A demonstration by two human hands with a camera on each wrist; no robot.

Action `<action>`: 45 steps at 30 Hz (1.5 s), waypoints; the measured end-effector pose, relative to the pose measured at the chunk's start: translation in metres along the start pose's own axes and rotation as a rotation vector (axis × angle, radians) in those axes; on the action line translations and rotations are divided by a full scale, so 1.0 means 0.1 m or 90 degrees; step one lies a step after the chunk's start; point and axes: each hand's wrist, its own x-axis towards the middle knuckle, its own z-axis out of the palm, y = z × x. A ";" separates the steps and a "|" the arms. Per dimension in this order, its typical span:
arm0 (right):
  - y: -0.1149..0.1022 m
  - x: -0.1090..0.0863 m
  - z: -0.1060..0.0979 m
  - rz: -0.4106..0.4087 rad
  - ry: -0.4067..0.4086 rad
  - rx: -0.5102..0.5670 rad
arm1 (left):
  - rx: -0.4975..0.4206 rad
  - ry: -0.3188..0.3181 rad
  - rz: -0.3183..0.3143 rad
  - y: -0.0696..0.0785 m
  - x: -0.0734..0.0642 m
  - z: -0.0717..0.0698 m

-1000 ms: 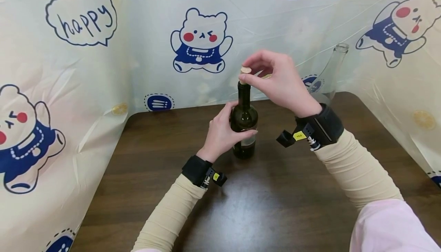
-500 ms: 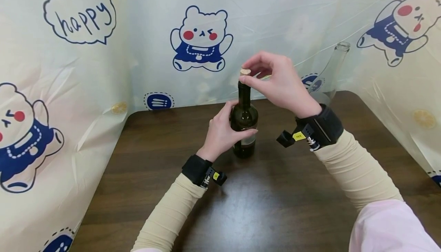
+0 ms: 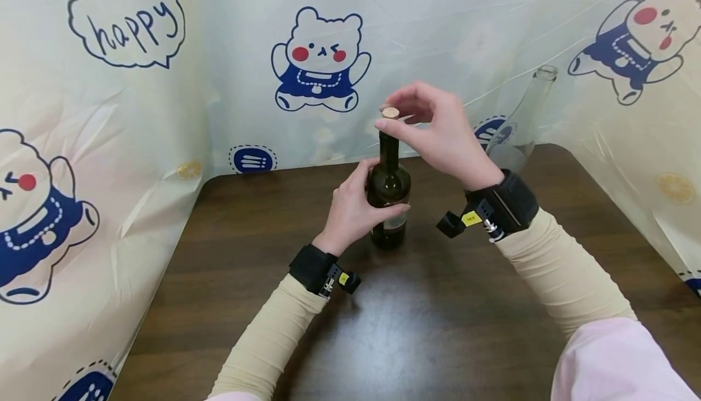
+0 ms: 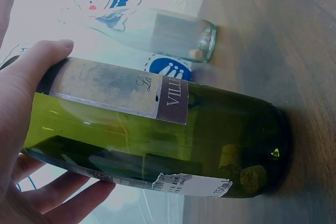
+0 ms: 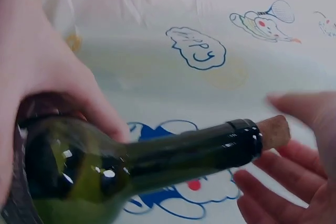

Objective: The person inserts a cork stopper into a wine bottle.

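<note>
A dark green wine bottle (image 3: 387,189) stands upright on the brown table (image 3: 263,267). My left hand (image 3: 353,209) grips its body, fingers wrapped across the label (image 4: 113,85). A pale cork (image 3: 390,112) sticks out of the neck (image 5: 210,148). My right hand (image 3: 432,127) curls its thumb and fingers round that cork, with the index finger arched above it. In the right wrist view the cork (image 5: 274,131) shows between the thumb and the lower fingers (image 5: 273,182), and contact is unclear there. A loose cork (image 4: 253,178) lies inside the bottle at its base.
An empty clear glass bottle (image 3: 520,124) stands behind my right wrist at the table's back right; it also shows in the left wrist view (image 4: 168,35). A plastic sheet printed with bears (image 3: 320,60) walls the table at the back and both sides.
My right hand has turned a little at the cork, thumb sliding left and index finger lifting above it. The left hand and the bottle have stayed put.
</note>
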 end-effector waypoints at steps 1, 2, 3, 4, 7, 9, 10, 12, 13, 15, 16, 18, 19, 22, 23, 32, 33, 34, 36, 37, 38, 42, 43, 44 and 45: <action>0.00 0.01 0.00 0.020 -0.009 0.024 | 0.001 0.000 0.001 0.00 0.00 0.00; 0.01 0.03 0.01 0.040 -0.019 0.050 | 0.002 -0.001 0.001 0.01 0.00 0.00; 0.01 0.05 0.01 0.061 -0.033 0.071 | 0.004 -0.001 0.002 0.01 0.00 0.00; 0.01 0.08 0.01 0.084 -0.050 0.084 | 0.006 0.000 0.003 0.01 0.00 0.00; 0.03 0.16 0.02 0.130 -0.106 0.106 | 0.010 0.001 0.004 0.02 0.01 -0.01; 0.06 0.20 0.02 0.155 -0.145 0.104 | 0.011 0.002 0.001 0.02 0.01 -0.01; 0.07 0.21 0.02 0.165 -0.161 0.107 | 0.011 0.001 0.000 0.02 0.01 -0.01; 0.10 0.21 0.03 0.188 -0.189 0.125 | 0.011 0.001 -0.001 0.01 0.01 -0.01; 0.12 0.21 0.03 0.199 -0.202 0.135 | 0.011 0.001 -0.001 0.01 0.00 -0.01; 0.14 0.20 0.05 0.214 -0.226 0.163 | 0.013 0.004 0.003 0.01 0.00 -0.01; 0.15 0.19 0.06 0.219 -0.237 0.178 | 0.014 0.006 0.005 0.00 0.00 0.00; 0.17 0.18 0.09 0.223 -0.256 0.207 | 0.017 0.011 0.010 0.00 -0.01 0.00; 0.18 0.18 0.10 0.222 -0.262 0.220 | 0.019 0.013 0.012 -0.01 -0.01 0.00; 0.19 0.16 0.15 0.226 -0.267 0.263 | 0.023 0.016 0.015 -0.02 -0.01 0.01; 0.20 0.16 0.16 0.229 -0.268 0.276 | 0.024 0.017 0.015 -0.02 -0.01 0.01; 0.21 0.15 0.27 0.228 -0.289 0.372 | 0.026 0.022 0.016 -0.03 -0.01 0.02; 0.21 0.15 0.27 0.229 -0.292 0.373 | 0.027 0.021 0.015 -0.03 -0.01 0.02; 0.21 0.15 0.27 0.231 -0.295 0.374 | 0.028 0.019 0.013 -0.03 -0.01 0.02; 0.21 0.14 0.27 0.233 -0.297 0.379 | 0.029 0.016 0.008 -0.03 -0.02 0.02; 0.21 0.14 0.27 0.233 -0.296 0.381 | 0.030 0.015 0.005 -0.03 -0.02 0.02; 0.21 0.14 0.27 0.232 -0.294 0.385 | 0.029 0.014 0.004 -0.03 -0.02 0.02; 0.20 0.14 0.29 0.228 -0.281 0.404 | 0.026 0.014 0.002 -0.02 -0.01 0.01; 0.20 0.14 0.29 0.226 -0.279 0.406 | 0.026 0.014 0.002 -0.02 -0.01 0.01; 0.20 0.14 0.29 0.223 -0.278 0.410 | 0.025 0.014 0.003 -0.02 -0.01 0.01; 0.20 0.14 0.29 0.221 -0.278 0.413 | 0.025 0.015 0.003 -0.02 -0.01 0.00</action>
